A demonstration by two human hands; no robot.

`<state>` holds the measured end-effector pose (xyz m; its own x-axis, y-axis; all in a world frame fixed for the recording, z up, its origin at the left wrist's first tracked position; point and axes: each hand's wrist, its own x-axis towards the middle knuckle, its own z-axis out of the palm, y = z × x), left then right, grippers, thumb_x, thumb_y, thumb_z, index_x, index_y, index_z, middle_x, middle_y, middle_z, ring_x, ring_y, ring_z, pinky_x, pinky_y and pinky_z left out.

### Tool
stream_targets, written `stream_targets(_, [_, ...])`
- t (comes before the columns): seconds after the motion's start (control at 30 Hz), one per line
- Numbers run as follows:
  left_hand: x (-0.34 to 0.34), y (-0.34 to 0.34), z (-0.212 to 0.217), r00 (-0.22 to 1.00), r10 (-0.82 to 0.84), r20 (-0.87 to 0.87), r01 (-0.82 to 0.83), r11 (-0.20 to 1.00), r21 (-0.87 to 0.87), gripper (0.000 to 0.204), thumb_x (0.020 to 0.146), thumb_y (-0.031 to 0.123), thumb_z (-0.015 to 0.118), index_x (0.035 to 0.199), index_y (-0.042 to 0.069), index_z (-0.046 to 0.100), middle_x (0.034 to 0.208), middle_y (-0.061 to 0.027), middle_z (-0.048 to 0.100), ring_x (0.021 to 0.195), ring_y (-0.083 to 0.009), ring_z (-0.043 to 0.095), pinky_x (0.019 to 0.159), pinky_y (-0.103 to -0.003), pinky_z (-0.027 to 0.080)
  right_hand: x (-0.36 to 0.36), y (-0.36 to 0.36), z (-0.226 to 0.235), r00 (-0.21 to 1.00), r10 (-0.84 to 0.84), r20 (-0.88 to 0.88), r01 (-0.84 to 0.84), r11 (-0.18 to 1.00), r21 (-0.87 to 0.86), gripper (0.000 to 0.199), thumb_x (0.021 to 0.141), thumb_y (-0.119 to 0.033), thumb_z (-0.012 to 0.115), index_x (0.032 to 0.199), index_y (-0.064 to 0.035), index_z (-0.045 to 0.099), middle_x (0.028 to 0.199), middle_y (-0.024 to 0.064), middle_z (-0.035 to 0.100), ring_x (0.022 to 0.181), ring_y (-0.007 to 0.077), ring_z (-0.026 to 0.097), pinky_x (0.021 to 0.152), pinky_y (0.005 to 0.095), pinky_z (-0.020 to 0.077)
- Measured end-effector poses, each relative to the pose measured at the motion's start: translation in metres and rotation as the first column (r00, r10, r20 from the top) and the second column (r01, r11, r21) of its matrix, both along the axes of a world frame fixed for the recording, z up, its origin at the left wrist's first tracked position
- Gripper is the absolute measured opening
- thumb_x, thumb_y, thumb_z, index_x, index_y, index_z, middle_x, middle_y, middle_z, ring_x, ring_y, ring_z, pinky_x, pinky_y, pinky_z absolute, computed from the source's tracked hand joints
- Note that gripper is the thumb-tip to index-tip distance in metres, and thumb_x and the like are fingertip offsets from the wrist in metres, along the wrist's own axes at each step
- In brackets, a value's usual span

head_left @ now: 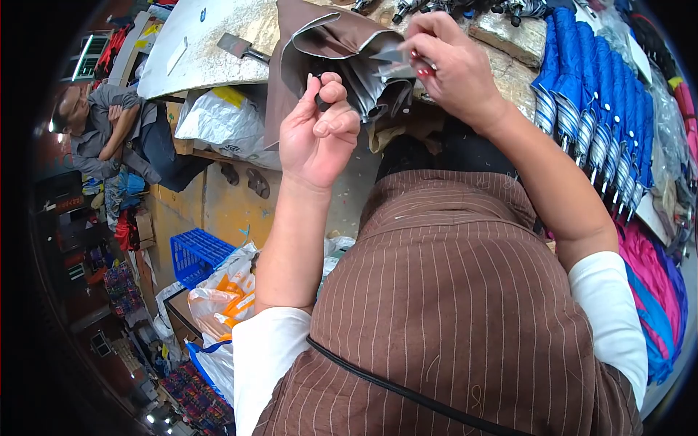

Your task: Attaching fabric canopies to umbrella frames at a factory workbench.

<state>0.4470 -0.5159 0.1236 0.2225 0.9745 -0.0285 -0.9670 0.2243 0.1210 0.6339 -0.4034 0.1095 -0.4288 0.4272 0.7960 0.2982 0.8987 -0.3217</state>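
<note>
A brown folding umbrella (pixel 309 18) with a silvery lining lies partly gathered at the worktable's edge, its cloth hanging over. My left hand (pixel 318 138) is closed in front of it, palm turned up. Thumb and fingers pinch a small black piece (pixel 322 103), mostly hidden, and I cannot tell whether it belongs to the umbrella. Over the umbrella's right side, my right hand (pixel 458 73) is closed round small scissors (pixel 392 59) with red on the grip. Their metal blades point left toward the silvery folds and are blurred by motion.
Blue folded umbrellas (pixel 582 80) lie in a row at the right of the table (pixel 207 69). A flat dark-bladed scraper (pixel 236 46) rests at the left. Below are a white sack (pixel 229 123), a blue crate (pixel 200 254) and plastic bags (pixel 225 298). Another person (pixel 109 131) sits far left, arms folded.
</note>
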Motion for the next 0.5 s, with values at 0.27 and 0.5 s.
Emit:
stream_targets(0.27, [0.000, 0.007, 0.003, 0.999, 0.027, 0.044, -0.027, 1.000, -0.007, 0.020, 0.101, 0.020, 0.036, 0.099, 0.003, 0.044, 0.081, -0.0074, 0.056, 0.049, -0.0105, 0.044, 0.053, -0.024, 0.041, 0.031, -0.052, -0.009, 0.900, 0.435, -0.011, -0.150, 0.287, -0.946, 0.030, 0.093, -0.032, 0.056, 0.106, -0.0050, 0.061, 0.086, 0.0012, 0.052, 0.073, 0.0075, 0.053, 0.060, 0.0256, 0.0454])
stream_targets(0.5, [-0.001, 0.007, -0.001, 0.999, -0.008, 0.034, 0.007, 1.000, 0.028, 0.027, 0.102, 0.026, 0.033, 0.101, 0.003, 0.046, 0.087, -0.0097, 0.061, 0.048, -0.0120, 0.045, 0.058, -0.026, 0.044, 0.014, -0.055, -0.011, 0.949, 0.268, -0.167, -0.203, 0.115, -0.972, 0.041, 0.095, -0.040, 0.051, 0.107, -0.0022, 0.061, 0.076, -0.0010, 0.051, 0.060, 0.0057, 0.045, 0.050, 0.0196, 0.0378])
